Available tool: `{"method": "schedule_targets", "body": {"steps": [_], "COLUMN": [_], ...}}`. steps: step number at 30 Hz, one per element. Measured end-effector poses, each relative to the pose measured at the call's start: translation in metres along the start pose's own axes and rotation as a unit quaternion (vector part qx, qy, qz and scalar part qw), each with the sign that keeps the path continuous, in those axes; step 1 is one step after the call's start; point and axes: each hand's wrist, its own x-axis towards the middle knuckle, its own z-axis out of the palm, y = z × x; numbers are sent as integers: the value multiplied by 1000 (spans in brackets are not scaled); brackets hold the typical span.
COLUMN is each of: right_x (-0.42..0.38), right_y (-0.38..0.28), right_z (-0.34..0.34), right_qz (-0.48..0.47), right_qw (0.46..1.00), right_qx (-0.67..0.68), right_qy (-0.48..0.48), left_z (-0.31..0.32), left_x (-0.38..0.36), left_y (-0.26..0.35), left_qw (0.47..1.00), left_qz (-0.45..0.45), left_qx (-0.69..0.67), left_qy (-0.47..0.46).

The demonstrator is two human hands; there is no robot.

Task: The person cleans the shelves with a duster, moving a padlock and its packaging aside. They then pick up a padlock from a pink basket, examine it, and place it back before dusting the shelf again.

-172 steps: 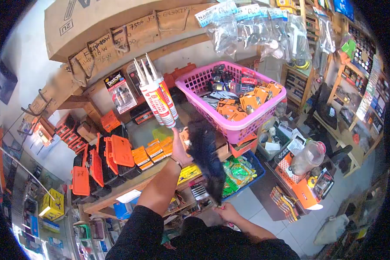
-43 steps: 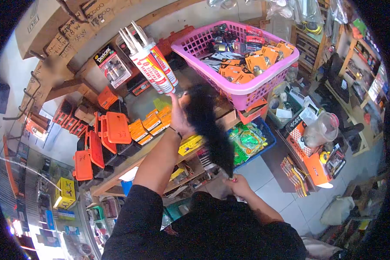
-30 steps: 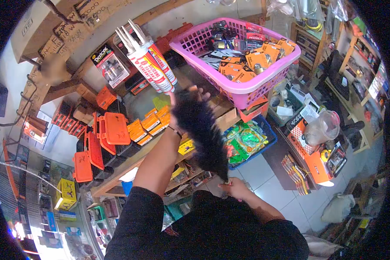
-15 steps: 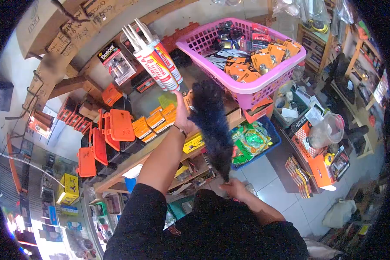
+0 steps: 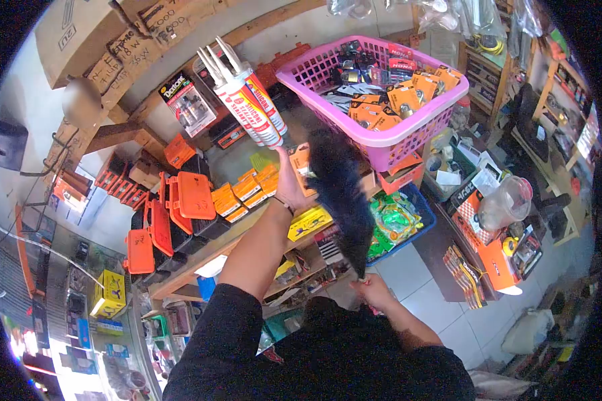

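Observation:
My left hand [image 5: 290, 182] is raised at the shelf, its fingers closed at the base of a few white-and-red silicone sealant tubes [image 5: 253, 110]. The tubes lean to the left, with their nozzles pointing up. An orange-and-black packet [image 5: 302, 160] shows just right of that hand. Low in front of my body, my right hand [image 5: 374, 294] is wrapped round the handle of a dark feather duster [image 5: 344, 194]. The duster's bushy head points up, close to the packet and the front of the pink basket [image 5: 400, 138], and is blurred.
Padlock cards fill the pink basket. Orange-lidded cases [image 5: 195, 195] and small yellow-orange boxes [image 5: 247, 187] line the shelf on the left. Below stands a blue crate [image 5: 429, 230] of green packets. At right, a bench [image 5: 441, 271] carries a clear jar [image 5: 507, 200] and cartons.
The view has shifted slightly. The duster's head has swung a little down and to the right, with my right hand following. My left hand stays at the tubes.

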Motion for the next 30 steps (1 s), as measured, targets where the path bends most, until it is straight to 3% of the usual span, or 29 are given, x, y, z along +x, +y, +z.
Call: {"method": "schedule_targets", "body": {"steps": [2,3,4,5,7,8,9,11,12,14,15,16,18,20,24,25,27,28,29,30], "right_x": [-11,-8,-1,3,-2,-5,-6,-4,-6,-14,-10,-4,4,9,8,8,9,11,13,11], "right_y": [-21,-12,3,10,-5,-10,-7,-3,-11,-30,-24,-12,6,17,7,10,20,25,28,17], "right_z": [-1,-1,-5,-7,-5,-3,-2,1,0,-4,-3,-3,2,2,-4,0,4,3,1,-1], "right_qz": [63,62,4,-54,-43,-30,-28,-83,-86,0,-1,-2,-2,-74,8,-12,-32,-59,-87,-89], "right_qw": [978,978,981,979,988,995,995,984,984,996,996,995,995,989,997,994,990,987,982,981], "right_qx": [-195,-194,-194,-196,-143,-87,-86,-156,-156,-89,-91,-94,-96,-132,-69,-104,-137,-152,-168,-170], "right_qy": [-37,-36,-9,18,32,45,45,-3,-5,19,15,20,26,6,25,22,20,13,5,7], "left_z": [-10,-19,-40,-54,-4,-2,-5,-17,-26,-4,3,-11,-27,-44,-21,-15,-19,-25,-31,-25], "left_x": [3,6,10,22,0,0,1,7,5,-3,-6,2,5,11,9,7,8,12,9,6], "left_y": [-4,-4,0,-4,2,1,-1,-2,1,6,6,8,6,0,5,5,3,0,0,1], "left_qw": [999,995,998,999,996,999,999,996,999,998,996,999,999,997,999,998,999,993,999,999], "left_qz": [40,80,-31,51,41,10,8,76,-5,15,30,6,7,-7,36,0,19,62,4,16], "left_qx": [-22,-46,13,4,38,28,27,-46,42,49,53,6,-15,-12,-6,-40,-34,-82,37,24], "left_qy": [-23,-48,-61,17,63,-41,-40,-4,-18,26,70,-35,-43,-78,-36,-53,-23,-51,-17,-35]}}
